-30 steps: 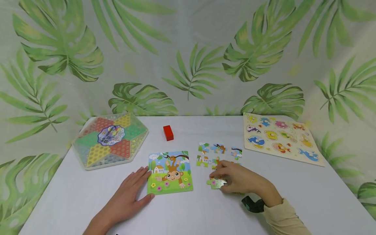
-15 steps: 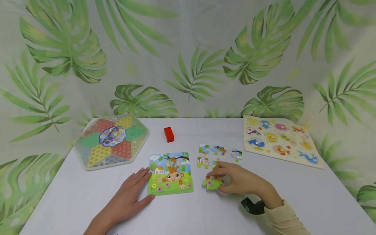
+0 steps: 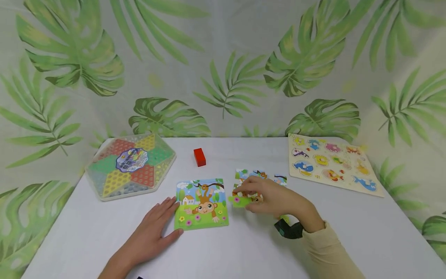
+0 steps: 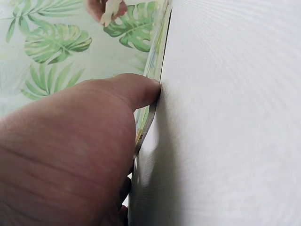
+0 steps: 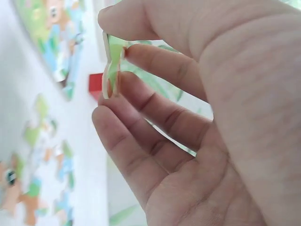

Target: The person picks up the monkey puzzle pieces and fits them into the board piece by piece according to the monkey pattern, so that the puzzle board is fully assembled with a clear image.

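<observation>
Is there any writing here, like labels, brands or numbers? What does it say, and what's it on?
None can be read.
Hexagonal game board: its round label bears print, too blurred to read.
Monkey picture: a tiny mark near the lower right corner, too small to read.
Held puzzle piece: no text visible.

Hexagonal star game board (image 3: 131, 160) at left, red block (image 3: 199, 157), animal-picture board (image 3: 332, 166) at right, leaf-print backdrop (image 3: 230, 42).
</observation>
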Available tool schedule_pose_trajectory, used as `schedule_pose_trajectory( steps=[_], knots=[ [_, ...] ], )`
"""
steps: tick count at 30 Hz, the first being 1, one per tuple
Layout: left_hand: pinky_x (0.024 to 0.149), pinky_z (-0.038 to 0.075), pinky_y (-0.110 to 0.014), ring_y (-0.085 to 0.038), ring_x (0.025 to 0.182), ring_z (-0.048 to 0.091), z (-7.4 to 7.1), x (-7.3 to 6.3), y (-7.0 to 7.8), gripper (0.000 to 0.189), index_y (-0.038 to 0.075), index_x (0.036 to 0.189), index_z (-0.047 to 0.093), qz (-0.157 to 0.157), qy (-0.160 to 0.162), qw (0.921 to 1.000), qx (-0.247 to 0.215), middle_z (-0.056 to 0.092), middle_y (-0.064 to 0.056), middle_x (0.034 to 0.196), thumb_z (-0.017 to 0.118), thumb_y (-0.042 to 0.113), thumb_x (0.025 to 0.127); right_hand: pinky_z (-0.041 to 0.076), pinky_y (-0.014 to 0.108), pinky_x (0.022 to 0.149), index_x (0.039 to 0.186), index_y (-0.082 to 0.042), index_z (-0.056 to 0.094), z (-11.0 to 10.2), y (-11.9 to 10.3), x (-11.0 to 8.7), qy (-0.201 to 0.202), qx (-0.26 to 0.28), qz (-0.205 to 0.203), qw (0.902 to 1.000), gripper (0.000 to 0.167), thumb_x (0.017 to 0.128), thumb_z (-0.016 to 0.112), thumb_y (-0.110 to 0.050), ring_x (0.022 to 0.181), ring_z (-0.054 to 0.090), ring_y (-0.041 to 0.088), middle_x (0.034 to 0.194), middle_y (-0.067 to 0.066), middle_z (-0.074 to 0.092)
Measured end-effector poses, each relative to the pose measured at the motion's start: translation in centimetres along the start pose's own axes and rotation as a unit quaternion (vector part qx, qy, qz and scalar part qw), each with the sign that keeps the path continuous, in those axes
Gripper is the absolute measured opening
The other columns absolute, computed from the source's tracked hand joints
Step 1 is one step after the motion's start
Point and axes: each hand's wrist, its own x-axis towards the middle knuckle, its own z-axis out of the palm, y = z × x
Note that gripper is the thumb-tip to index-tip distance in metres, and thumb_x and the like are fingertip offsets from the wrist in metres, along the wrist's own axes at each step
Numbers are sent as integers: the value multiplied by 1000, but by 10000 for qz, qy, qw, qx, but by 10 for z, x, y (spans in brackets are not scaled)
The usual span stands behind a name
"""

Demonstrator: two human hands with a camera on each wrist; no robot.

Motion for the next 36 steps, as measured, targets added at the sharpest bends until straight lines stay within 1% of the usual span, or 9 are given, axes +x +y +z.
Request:
schedule_pose_trajectory(
  steps=[4,7,11,14,17,19,25,31,36],
  knots=[
    [124,25,-51,-33,153,35,0,0,0,74,7,154,48,-39,-56,10000,-24,40,-10,164,72,44,95,57,38,87,134,-18,68,-9,-10,11,46,-82,-107,9999,42,92,75,-16,100,62,15,114,-4,64],
    [124,25,-51,-33,153,34,0,-1,0,73,7,154,48,-76,-100,9999,-15,40,-10,164,71,45,95,57,37,87,134,-19,68,-12,-16,16,144,60,-152,9998,43,92,75,-14,100,62,12,113,-6,64],
    [124,24,-50,-32,154,34,1,0,0,74,8,154,47,-96,-98,9999,-24,39,-10,165,71,45,95,57,33,89,134,-22,67,-11,-21,18,202,329,-40,9992,42,93,74,-16,102,60,7,114,-11,62],
    [125,24,-50,-32,154,33,2,1,1,74,7,154,47,-107,-125,9999,-50,39,-10,165,71,45,95,56,34,91,135,-24,67,-8,-23,17,160,505,-28,9986,42,94,74,-18,105,61,9,115,-13,62],
    [125,24,-51,-32,154,33,1,1,2,74,7,154,47,-112,-141,9998,-48,38,-10,165,70,45,96,57,37,90,135,-22,66,-4,-24,17,167,614,-190,9978,42,94,74,-18,105,61,12,116,-12,62],
    [125,24,-51,-33,154,33,1,1,2,74,7,154,47,-116,-144,9998,-4,38,-10,165,71,45,96,56,36,88,135,-22,66,0,-24,18,202,637,-319,9973,41,94,74,-18,103,61,15,115,-13,61],
    [124,26,-52,-33,153,34,-1,-2,2,73,7,154,47,-94,-150,9998,21,40,-11,164,70,45,96,57,35,86,134,-23,66,14,-19,18,236,514,-439,9974,41,94,74,-17,101,62,18,117,-10,62],
    [124,25,-51,-32,153,34,-1,-3,1,74,8,155,47,-109,-122,9999,41,39,-10,165,70,46,96,57,31,83,134,-22,67,23,-18,23,236,299,-309,9988,41,93,73,-19,99,61,11,118,-6,64],
    [124,24,-49,-30,154,34,0,-1,1,74,9,155,47,-66,-108,9999,53,39,-9,165,71,45,95,58,33,83,133,-21,69,31,-17,26,181,269,-269,9991,40,93,73,-20,99,62,11,117,-7,64]
  ],
)
